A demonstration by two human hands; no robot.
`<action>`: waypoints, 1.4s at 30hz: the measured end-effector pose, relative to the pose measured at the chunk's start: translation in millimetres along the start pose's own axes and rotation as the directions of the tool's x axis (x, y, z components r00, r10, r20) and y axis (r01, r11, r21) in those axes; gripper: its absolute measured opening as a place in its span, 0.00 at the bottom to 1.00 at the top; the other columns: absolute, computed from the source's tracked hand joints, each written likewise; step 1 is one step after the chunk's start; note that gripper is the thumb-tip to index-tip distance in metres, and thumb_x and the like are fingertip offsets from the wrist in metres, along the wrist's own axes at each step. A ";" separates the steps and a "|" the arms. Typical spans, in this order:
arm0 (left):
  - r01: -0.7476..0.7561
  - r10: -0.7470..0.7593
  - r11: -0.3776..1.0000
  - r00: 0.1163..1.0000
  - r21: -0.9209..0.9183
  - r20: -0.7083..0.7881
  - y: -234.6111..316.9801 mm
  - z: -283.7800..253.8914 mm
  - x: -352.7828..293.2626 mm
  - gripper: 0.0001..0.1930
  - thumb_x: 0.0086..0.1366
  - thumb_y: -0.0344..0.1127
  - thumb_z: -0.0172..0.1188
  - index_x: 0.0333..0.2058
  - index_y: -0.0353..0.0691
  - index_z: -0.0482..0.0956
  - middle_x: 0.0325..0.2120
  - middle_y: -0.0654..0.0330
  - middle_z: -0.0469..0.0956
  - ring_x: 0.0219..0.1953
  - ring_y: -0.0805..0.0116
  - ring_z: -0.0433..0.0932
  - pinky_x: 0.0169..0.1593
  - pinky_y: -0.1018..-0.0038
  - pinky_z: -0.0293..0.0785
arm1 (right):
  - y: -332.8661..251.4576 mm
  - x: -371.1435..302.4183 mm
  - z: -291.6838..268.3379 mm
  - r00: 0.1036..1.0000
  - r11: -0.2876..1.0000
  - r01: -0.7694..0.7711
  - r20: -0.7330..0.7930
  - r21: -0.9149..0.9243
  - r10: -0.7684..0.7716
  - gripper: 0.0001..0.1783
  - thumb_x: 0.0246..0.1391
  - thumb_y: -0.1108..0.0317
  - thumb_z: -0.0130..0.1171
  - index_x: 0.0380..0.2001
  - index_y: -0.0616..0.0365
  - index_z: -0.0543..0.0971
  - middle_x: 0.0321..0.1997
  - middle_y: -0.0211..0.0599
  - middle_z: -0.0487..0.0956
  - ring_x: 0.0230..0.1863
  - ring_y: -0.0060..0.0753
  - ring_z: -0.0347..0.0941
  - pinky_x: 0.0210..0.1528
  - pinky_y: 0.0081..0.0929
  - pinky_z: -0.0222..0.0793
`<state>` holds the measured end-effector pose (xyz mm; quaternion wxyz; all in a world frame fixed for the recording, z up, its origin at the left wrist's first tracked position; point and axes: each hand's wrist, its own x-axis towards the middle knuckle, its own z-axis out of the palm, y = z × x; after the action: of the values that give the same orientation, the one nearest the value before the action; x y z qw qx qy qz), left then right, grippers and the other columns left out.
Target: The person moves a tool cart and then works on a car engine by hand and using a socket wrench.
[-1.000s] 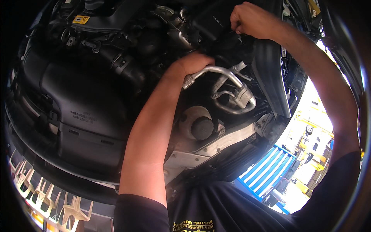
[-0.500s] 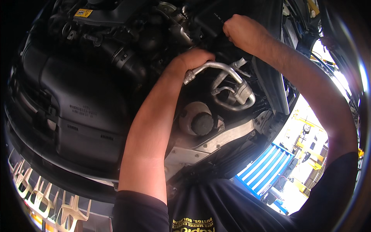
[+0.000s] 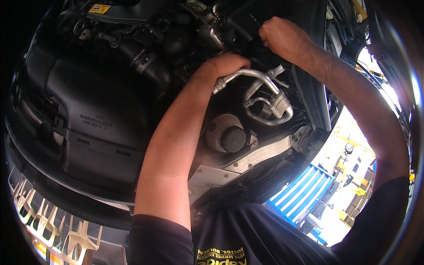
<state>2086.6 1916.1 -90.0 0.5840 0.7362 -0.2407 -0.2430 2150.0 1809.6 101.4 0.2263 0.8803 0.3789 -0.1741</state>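
a rounded off-white plastic reservoir [image 3: 216, 132] with a ribbed black screw cap [image 3: 233, 139] stands in the dark engine bay and serves as landmark. beyond it and to its right is a bent silver metal pipe assembly [image 3: 279, 104], its tubes curving through a squarish metal block and looping round below. the left hand [image 3: 226, 63] reaches in beyond the reservoir, its back facing up, right beside the pipe's upper bend; whether it touches the pipe is not clear. its fingers bend down out of sight, so i cannot tell if they grasp anything. the right hand [image 3: 282, 37] is farther beyond the reservoir and to its right, near a black plastic box [image 3: 247, 20]. its fingers are curled inward, but their tips are hidden, and i cannot tell whether they hold something.

just on the near side of the reservoir, a flat silver metal bracket [image 3: 260, 155] with bolts runs off to the right. a large moulded black plastic duct [image 3: 88, 99] fills the space to the reservoir's left. well apart, down to its right, is a blue-and-white striped cabinet [image 3: 302, 193].
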 end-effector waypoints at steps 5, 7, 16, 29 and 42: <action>0.087 -0.085 0.992 0.996 -0.086 0.018 4.0 1.8 3.0 0.15 0.69 0.43 0.50 0.39 0.48 0.86 0.38 0.55 0.85 0.42 0.63 0.81 0.50 0.67 0.73 | 1.0 0.1 1.9 1.000 0.998 0.016 0.000 -0.066 -0.016 0.02 0.50 0.76 0.63 0.27 0.60 0.84 0.30 0.45 0.84 0.37 0.48 0.84 0.42 0.38 0.82; 0.068 -0.067 0.996 0.998 -0.063 0.017 6.4 0.7 1.5 0.15 0.68 0.44 0.50 0.38 0.48 0.86 0.37 0.56 0.85 0.42 0.63 0.80 0.49 0.67 0.72 | 1.6 0.1 3.8 0.999 0.994 0.031 -0.027 -0.103 -0.034 0.02 0.51 0.75 0.63 0.27 0.60 0.84 0.30 0.45 0.84 0.38 0.48 0.84 0.43 0.39 0.82; 0.171 -0.168 0.979 0.985 -0.112 0.036 8.2 1.2 8.6 0.15 0.66 0.47 0.53 0.37 0.50 0.87 0.37 0.56 0.85 0.41 0.64 0.81 0.47 0.66 0.73 | -2.0 -0.8 -0.8 1.000 0.996 0.012 -0.014 -0.093 -0.013 0.02 0.51 0.74 0.65 0.28 0.60 0.83 0.32 0.46 0.83 0.38 0.48 0.84 0.43 0.39 0.82; 0.238 -0.244 0.948 0.970 -0.211 -0.003 6.0 2.3 14.4 0.14 0.62 0.49 0.58 0.34 0.49 0.88 0.33 0.57 0.85 0.38 0.66 0.81 0.46 0.68 0.74 | -2.5 -0.9 1.4 1.000 0.992 -0.030 -0.003 -0.120 0.030 0.04 0.53 0.72 0.67 0.29 0.61 0.82 0.33 0.44 0.83 0.40 0.46 0.84 0.44 0.38 0.83; 0.181 -0.187 0.974 0.982 -0.133 -0.037 -0.9 6.5 18.8 0.13 0.65 0.45 0.56 0.37 0.51 0.88 0.37 0.58 0.86 0.43 0.64 0.82 0.50 0.67 0.74 | 2.6 4.0 1.6 0.981 0.997 -0.074 0.178 -0.011 0.075 0.06 0.49 0.75 0.69 0.32 0.62 0.84 0.37 0.45 0.84 0.42 0.47 0.83 0.45 0.38 0.81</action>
<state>2096.9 1899.5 -93.6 0.6112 0.7216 -0.1409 -0.2930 2154.4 1809.5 98.9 0.2675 0.8743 0.3244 -0.2427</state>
